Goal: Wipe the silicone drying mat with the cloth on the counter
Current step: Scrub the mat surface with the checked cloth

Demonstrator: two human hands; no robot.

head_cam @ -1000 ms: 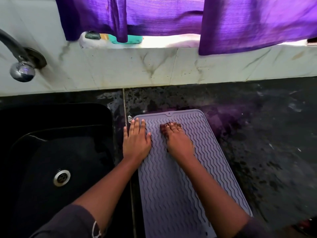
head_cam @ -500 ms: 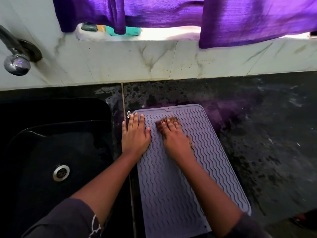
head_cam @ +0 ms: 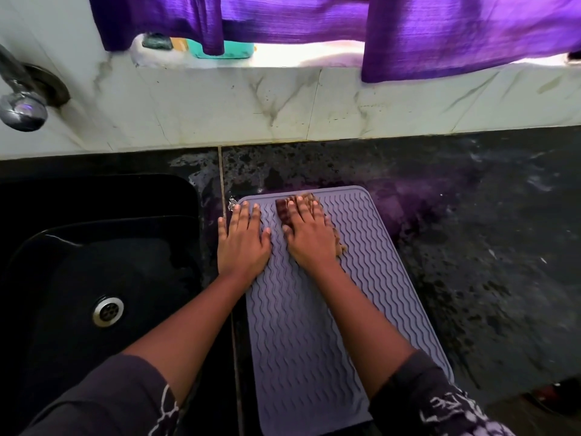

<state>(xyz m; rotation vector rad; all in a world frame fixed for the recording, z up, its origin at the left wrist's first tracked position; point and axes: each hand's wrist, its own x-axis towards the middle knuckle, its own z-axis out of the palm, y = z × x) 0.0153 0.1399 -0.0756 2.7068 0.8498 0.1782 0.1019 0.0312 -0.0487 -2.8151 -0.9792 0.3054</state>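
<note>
A grey-lilac silicone drying mat [head_cam: 314,325] with wavy ridges lies lengthwise on the dark counter. My left hand [head_cam: 243,243] rests flat, fingers spread, on the mat's far left corner, partly over its edge. My right hand [head_cam: 309,234] presses a small brown cloth [head_cam: 283,212] flat against the mat near its far edge. Most of the cloth is hidden under the palm; a frayed bit shows by the wrist at the right.
A black sink [head_cam: 94,278] with a metal drain [head_cam: 107,311] sits just left of the mat. A chrome tap [head_cam: 22,102] juts from the marble wall at far left. Purple curtains [head_cam: 440,29] hang over the window ledge. Dark speckled counter [head_cam: 487,247] stretches to the right.
My right hand has slid the cloth further from me, up to the mat's far edge. The left hand stays on the same corner.
</note>
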